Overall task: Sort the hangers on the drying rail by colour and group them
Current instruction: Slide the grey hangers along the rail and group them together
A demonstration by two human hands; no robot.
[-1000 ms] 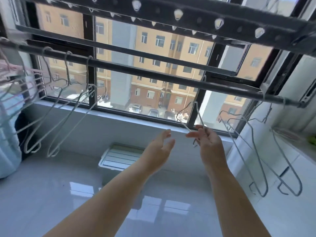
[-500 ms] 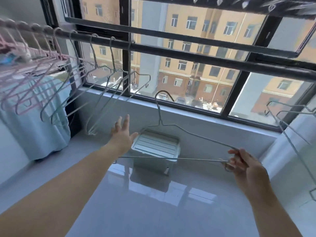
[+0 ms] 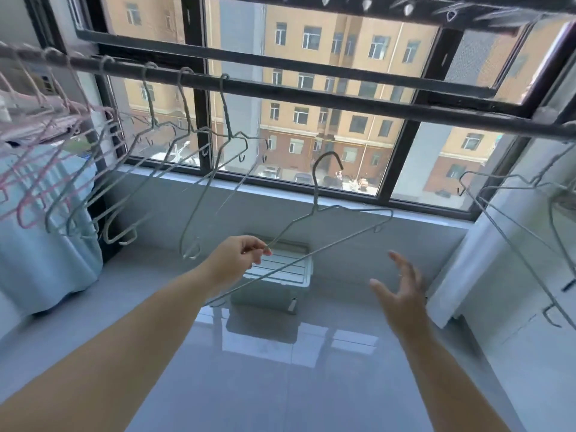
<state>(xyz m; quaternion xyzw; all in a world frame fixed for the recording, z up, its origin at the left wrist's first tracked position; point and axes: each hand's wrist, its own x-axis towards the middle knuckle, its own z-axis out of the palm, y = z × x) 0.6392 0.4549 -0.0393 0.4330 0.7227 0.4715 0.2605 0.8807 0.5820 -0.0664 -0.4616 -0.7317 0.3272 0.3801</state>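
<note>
Hanger (image 3: 315,198), grey wire, hangs in mid-air below the rail (image 3: 311,96), hook free and pointing up, right of the greys (image 3: 227,120) hooked on the rail. The left hand (image 3: 237,260) pinches one shoulder wire between thumb and fingertips. The right hand (image 3: 405,294) is spread and holds nothing. A one-point pinch could let the hanger swing or slip as it lifts. Its low end might also snag the nearest greys and drag them toward the pinks (image 3: 21,218), mixing the groups.
</note>
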